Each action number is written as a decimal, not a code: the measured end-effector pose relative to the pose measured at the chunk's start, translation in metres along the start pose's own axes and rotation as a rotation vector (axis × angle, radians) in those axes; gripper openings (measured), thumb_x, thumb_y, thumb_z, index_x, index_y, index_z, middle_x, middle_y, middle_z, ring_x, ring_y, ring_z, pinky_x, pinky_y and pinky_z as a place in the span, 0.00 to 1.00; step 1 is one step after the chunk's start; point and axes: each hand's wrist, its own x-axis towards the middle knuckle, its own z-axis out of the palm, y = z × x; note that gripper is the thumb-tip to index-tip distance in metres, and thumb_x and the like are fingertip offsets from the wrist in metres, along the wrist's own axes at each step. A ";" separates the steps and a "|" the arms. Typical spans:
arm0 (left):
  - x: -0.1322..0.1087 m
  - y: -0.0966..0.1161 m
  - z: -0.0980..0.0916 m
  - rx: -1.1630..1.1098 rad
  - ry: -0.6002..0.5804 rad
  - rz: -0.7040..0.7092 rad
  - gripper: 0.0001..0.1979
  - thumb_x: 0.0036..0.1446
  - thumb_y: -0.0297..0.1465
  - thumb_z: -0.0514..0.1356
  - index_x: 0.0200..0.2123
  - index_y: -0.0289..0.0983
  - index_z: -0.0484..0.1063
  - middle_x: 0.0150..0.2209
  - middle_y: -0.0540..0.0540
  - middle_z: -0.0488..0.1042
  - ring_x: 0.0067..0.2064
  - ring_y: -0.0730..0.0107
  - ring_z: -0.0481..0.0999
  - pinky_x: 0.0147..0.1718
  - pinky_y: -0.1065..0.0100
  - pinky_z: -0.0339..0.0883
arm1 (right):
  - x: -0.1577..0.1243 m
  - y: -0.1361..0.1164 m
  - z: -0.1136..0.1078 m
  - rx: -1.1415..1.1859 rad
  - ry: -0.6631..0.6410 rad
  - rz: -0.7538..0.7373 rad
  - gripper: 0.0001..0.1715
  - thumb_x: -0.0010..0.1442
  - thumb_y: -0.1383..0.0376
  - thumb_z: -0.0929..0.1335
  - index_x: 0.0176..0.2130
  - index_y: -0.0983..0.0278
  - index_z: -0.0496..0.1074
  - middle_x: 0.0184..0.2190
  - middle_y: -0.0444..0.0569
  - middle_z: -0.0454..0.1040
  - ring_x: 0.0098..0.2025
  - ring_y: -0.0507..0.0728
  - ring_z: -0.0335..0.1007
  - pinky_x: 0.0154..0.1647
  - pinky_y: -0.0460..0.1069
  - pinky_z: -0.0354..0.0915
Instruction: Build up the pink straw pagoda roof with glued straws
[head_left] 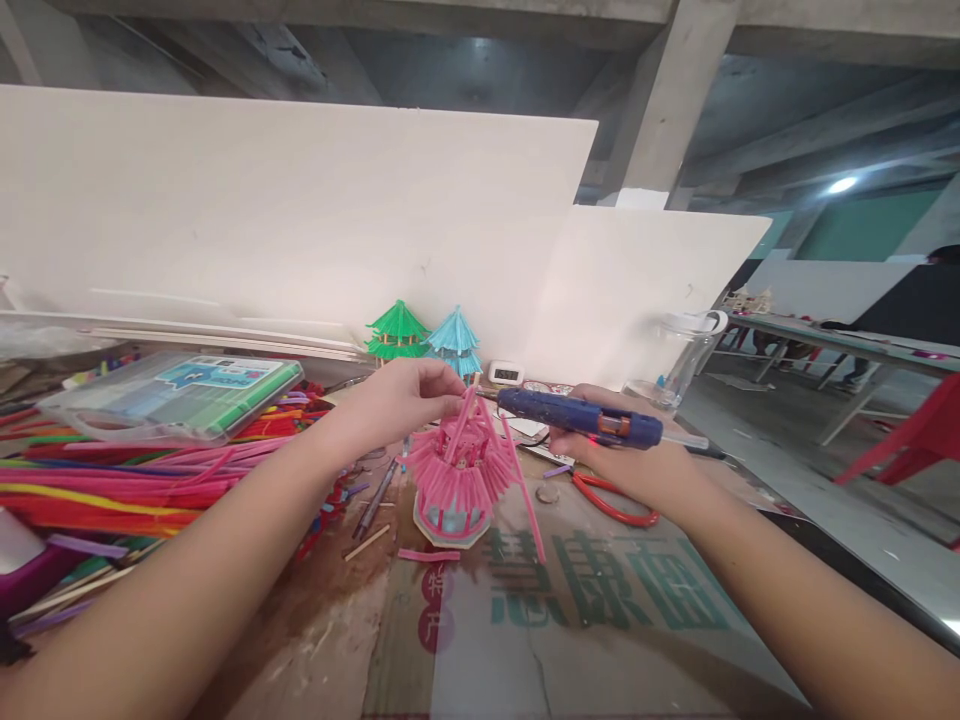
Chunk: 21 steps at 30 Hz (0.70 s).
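Note:
A small pink pagoda model (465, 470), made of pipe cleaners on a pale octagonal base, stands in front of me. At its top, my left hand (409, 400) pinches a pink pipe cleaner (463, 420) that leans on the upper frame. My right hand (615, 445) is wrapped round a dark blue hot glue gun (581, 412), whose nozzle points left at the peak, close to my left fingertips. Whether the nozzle touches the pipe cleaner I cannot tell. Another long pink pipe cleaner (529, 500) slants down the model's right side. A short pink piece (428, 555) lies before the base.
Green (399, 330) and light blue (455, 340) pagodas stand behind, beside a small digital clock (505, 373). Piled pipe cleaners (112, 490) and a clear plastic case (180, 395) fill the left. Red-handled scissors (615, 500) and a glass jug (679, 360) are at right.

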 end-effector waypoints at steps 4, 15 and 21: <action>0.000 0.001 0.000 0.000 -0.012 0.006 0.09 0.50 0.36 0.58 0.31 0.37 0.72 0.27 0.51 0.74 0.29 0.71 0.71 0.28 0.71 0.62 | 0.001 0.000 0.001 0.026 0.043 0.005 0.14 0.48 0.54 0.71 0.26 0.62 0.68 0.22 0.43 0.71 0.26 0.53 0.66 0.26 0.46 0.60; -0.001 0.000 0.000 -0.007 -0.011 0.015 0.09 0.50 0.36 0.58 0.30 0.37 0.72 0.27 0.51 0.74 0.29 0.71 0.71 0.29 0.71 0.63 | 0.001 -0.003 0.001 0.009 -0.014 0.014 0.13 0.50 0.56 0.71 0.27 0.62 0.68 0.22 0.42 0.69 0.26 0.52 0.64 0.26 0.45 0.57; -0.001 0.000 0.000 0.010 -0.002 0.025 0.09 0.49 0.36 0.58 0.30 0.37 0.72 0.28 0.51 0.74 0.30 0.70 0.72 0.30 0.70 0.63 | 0.001 -0.003 0.001 -0.039 -0.016 -0.010 0.11 0.51 0.56 0.70 0.30 0.61 0.72 0.24 0.43 0.71 0.28 0.53 0.64 0.27 0.45 0.57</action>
